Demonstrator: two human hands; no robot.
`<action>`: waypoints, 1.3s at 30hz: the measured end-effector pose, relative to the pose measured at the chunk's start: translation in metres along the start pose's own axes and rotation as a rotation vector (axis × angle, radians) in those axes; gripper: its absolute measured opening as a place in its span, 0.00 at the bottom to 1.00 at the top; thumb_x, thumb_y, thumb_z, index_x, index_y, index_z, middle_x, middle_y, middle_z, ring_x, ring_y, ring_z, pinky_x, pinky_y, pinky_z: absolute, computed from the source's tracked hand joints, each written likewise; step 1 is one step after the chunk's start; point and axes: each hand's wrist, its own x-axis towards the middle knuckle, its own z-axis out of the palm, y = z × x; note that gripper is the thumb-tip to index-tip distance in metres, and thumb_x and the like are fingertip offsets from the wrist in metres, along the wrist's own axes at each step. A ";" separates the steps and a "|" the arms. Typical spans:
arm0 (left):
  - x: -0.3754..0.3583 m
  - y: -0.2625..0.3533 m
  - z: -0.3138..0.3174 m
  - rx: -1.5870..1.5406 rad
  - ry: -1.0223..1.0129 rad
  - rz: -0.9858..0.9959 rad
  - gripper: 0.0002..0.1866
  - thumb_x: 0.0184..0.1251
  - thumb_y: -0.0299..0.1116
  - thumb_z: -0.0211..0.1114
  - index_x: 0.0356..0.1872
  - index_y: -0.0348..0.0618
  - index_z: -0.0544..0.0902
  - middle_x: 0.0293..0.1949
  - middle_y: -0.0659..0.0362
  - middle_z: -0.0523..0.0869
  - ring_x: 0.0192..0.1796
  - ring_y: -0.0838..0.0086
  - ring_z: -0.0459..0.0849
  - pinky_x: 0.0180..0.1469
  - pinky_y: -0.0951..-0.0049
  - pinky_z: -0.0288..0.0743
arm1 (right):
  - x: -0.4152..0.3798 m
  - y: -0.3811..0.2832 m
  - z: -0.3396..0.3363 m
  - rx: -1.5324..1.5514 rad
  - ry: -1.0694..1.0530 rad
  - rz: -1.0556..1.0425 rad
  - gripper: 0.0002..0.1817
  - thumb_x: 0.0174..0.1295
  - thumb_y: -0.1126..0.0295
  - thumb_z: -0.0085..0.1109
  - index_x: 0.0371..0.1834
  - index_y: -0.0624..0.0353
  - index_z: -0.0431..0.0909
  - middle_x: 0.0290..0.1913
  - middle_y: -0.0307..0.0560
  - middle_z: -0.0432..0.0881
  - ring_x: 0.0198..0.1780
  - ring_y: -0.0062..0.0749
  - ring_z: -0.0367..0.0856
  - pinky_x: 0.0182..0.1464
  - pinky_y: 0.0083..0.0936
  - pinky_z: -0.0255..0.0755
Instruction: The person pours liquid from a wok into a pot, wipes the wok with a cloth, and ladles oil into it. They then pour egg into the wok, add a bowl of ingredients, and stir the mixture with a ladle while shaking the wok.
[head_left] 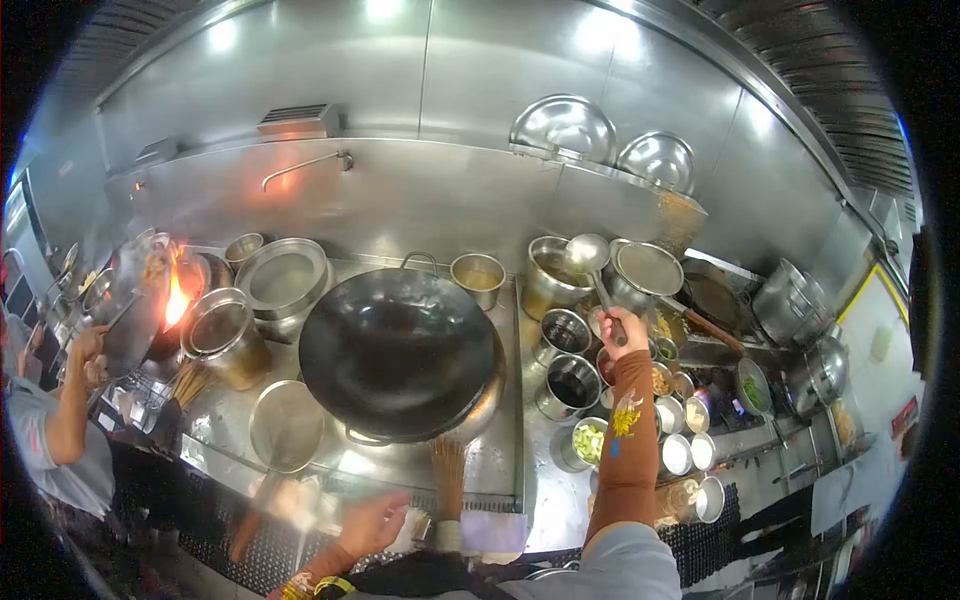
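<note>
One broad steel wall (480, 70) rises behind the steel tabletop (545, 480). At the far left, a co-worker (50, 430) stands by a tall orange flame (176, 298). Largest among the cookware, a black wok (395, 350) sits centrally on the tabletop, its loop handles at the far and near rims. Right of it stands a pot of liquid (548, 290); the bowl of a ladle (588, 254) overlaps its right rim in view, though contact cannot be told. A round strainer (287, 427) lies left of the wok, toward the person. The right hand (624, 333) has its grip clamped on the ladle's handle. Near the strainer and a bamboo brush (448, 478), the left hand (374, 523) is blurred, its grip loosely apart and holding nothing visible. Smallest come the metal cups (676, 455) beside the right forearm, and one container of chopped green pieces (588, 442).
</note>
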 end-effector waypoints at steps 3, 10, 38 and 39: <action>-0.004 -0.006 0.004 -0.007 -0.049 0.030 0.17 0.65 0.37 0.61 0.53 0.43 0.80 0.41 0.50 0.87 0.35 0.64 0.87 0.39 0.67 0.81 | -0.050 0.004 0.004 -0.032 -0.142 -0.035 0.05 0.60 0.74 0.52 0.39 0.59 0.72 0.31 0.47 0.79 0.22 0.22 0.74 0.20 0.14 0.71; -0.039 -0.003 -0.019 -0.108 -0.135 0.046 0.16 0.67 0.32 0.60 0.53 0.38 0.79 0.46 0.49 0.86 0.42 0.66 0.87 0.44 0.71 0.81 | -0.177 0.058 0.030 0.129 -0.262 0.019 0.15 0.60 0.75 0.55 0.50 0.56 0.68 0.35 0.51 0.79 0.25 0.26 0.75 0.21 0.17 0.71; -0.404 -0.137 -0.176 -0.639 1.240 -0.319 0.07 0.69 0.35 0.59 0.37 0.42 0.79 0.32 0.61 0.84 0.32 0.78 0.83 0.33 0.78 0.78 | -0.326 0.292 0.066 -2.132 -0.468 -0.461 0.33 0.59 0.50 0.53 0.70 0.44 0.65 0.51 0.61 0.80 0.51 0.57 0.79 0.55 0.44 0.70; -0.428 -0.143 -0.189 -0.680 1.354 -0.307 0.07 0.69 0.36 0.59 0.38 0.43 0.79 0.33 0.60 0.84 0.33 0.77 0.83 0.31 0.78 0.79 | -0.328 0.293 0.069 -2.118 -0.451 -0.456 0.33 0.58 0.49 0.54 0.69 0.44 0.66 0.51 0.61 0.81 0.51 0.59 0.79 0.55 0.45 0.70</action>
